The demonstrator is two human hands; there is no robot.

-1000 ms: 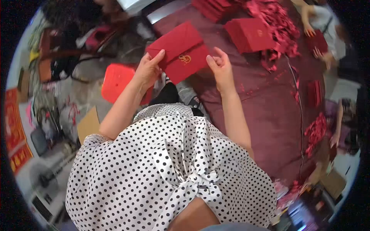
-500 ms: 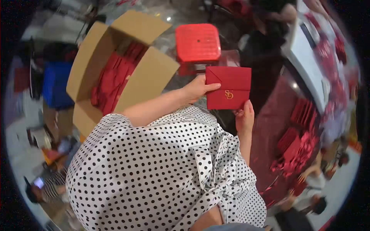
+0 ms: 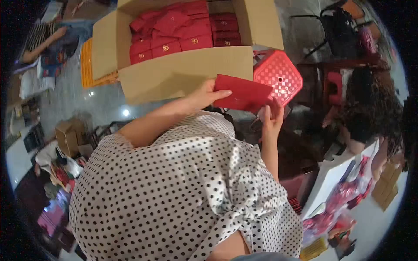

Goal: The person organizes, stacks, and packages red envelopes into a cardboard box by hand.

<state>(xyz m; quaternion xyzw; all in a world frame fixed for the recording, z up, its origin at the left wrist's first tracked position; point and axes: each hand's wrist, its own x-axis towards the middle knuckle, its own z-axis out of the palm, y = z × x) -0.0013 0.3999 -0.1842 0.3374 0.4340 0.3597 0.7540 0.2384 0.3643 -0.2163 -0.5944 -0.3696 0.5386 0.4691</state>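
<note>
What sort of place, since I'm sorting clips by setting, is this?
Probably an indoor packing workshop, though I can't be certain: an open cardboard box holds rows of gold-marked red packets, a red envelope is in hand, and a red plastic stool stands beside the box.

Glossy grey floor (image 3: 104,101) with bright spots of reflected light (image 3: 126,112); red stool (image 3: 285,74), its seat patterned in squares, right of centre; dark chair (image 3: 336,27), upper right; white worktop (image 3: 323,185), lower right.

"Anything to sit on?"
"A red stool (image 3: 278,69), its seat checkered."
"Lower right?"
"A flat white surface (image 3: 325,182), shiny pink material (image 3: 338,201) beside it."
"And left?"
"A person (image 3: 40,38) in stripes up top, a brown box (image 3: 66,140) below."
</note>
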